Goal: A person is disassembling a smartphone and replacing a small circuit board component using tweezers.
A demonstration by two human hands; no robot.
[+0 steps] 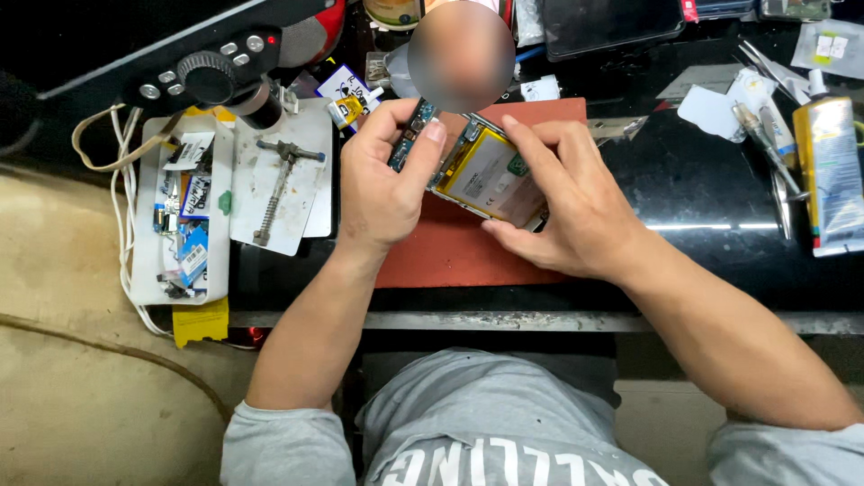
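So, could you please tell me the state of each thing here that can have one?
Phone: back cover off, battery showing, held tilted above the red mat.
Left hand: gripping the phone's top end, thumb on its edge.
Right hand: cupping the phone from the right, fingers on the battery.
Glue tube: lying flat, cap on.
Tweezers: lying unused on the bench.

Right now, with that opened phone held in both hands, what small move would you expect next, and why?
Probably lifting the small circuit board clear of the opened phone. The left hand pinches that board at the phone's upper end, while the right hand steadies the body, battery showing, above the red mat. Whether it is already loose, I cannot tell.
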